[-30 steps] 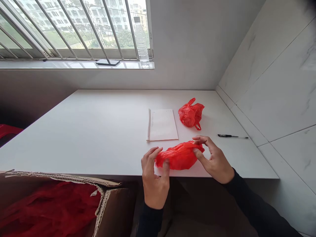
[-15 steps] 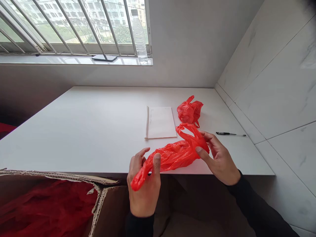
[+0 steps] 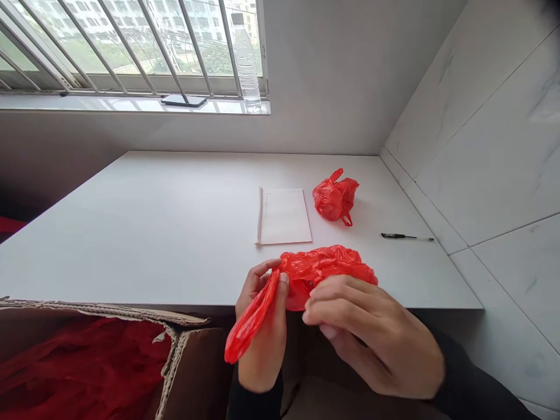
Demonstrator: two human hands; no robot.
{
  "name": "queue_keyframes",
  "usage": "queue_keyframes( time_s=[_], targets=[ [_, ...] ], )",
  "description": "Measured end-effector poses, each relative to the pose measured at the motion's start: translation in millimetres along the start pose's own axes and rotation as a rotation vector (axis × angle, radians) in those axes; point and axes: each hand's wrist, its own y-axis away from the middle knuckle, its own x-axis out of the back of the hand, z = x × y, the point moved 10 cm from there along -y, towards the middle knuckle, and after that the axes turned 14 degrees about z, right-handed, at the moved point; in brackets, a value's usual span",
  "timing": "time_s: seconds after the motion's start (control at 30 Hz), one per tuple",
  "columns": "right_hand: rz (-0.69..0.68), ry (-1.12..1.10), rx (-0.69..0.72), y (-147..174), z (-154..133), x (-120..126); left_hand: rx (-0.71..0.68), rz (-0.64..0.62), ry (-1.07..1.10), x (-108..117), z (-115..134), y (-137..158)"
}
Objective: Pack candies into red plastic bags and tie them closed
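Observation:
My left hand (image 3: 262, 315) is closed on a crumpled red plastic bag (image 3: 324, 262), its thumb pressing the bag near one end. A twisted loop of the bag hangs down over that hand toward me. My right hand (image 3: 376, 332) is raised in front of the bag's right part, nearer the camera and slightly blurred. Its fingers are loosely bent, the thumb lies below them, and I see nothing between them. Part of the bag is hidden behind this hand. Both hands are at the front edge of the white table (image 3: 175, 233).
A second red plastic bag (image 3: 335, 198), bunched up, lies beyond my hands beside a pale notebook (image 3: 285, 216). A black pen (image 3: 405, 236) rests at the right. An open cardboard box (image 3: 179, 350) with red material (image 3: 79, 373) inside stands at lower left. A bottle (image 3: 247, 64) stands on the windowsill.
My right hand has left the bag's far right end and moved left and toward me. The bag's right-hand loop has dropped from view, and its left end hangs lower over my left hand.

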Motion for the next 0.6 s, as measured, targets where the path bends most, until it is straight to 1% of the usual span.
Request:
queue_keyframes(
  time_s=[0.03, 0.07, 0.1, 0.17, 0.23, 0.3, 0.37, 0.43, 0.5, 0.6],
  targets=[
    [-0.089, 0.051, -0.054, 1.8, 9.6, -12.6, -0.024, 0.033, -0.032, 1.8, 0.4, -0.6],
    [-0.151, 0.142, -0.138, 5.1, 25.1, -21.3, -0.055, 0.071, -0.063, 4.3, 1.3, -1.3],
    [-0.196, 0.245, -0.214, 9.6, 40.9, -26.6, -0.092, 0.111, -0.092, 7.3, 2.6, -2.0],
    [-0.304, 0.417, -0.322, 22.3, 67.9, -33.7, -0.156, 0.183, -0.134, 13.1, 5.1, -2.6],
    [-0.413, 0.526, -0.39, 36.1, 87.6, -37.0, -0.193, 0.213, -0.175, 15.6, 6.2, -2.7],
    [-0.491, 0.593, -0.426, 46.5, 101.0, -37.2, -0.198, 0.196, -0.225, 14.4, 5.1, -2.5],
    [-0.507, 0.644, -0.463, 51.1, 111.3, -33.9, -0.192, 0.159, -0.254, 12.2, 3.7, -1.4],
    [-0.474, 0.675, -0.48, 49.0, 116.3, -30.8, -0.197, 0.132, -0.262, 11.6, 3.8, 0.6],
    [-0.454, 0.665, -0.451, 43.3, 113.7, -34.3, -0.255, 0.146, -0.286, 14.4, 9.9, 3.8],
    [-0.489, 0.585, -0.359, 37.2, 101.2, -52.2, -0.384, 0.192, -0.338, 19.2, 26.3, 11.0]
  ],
)
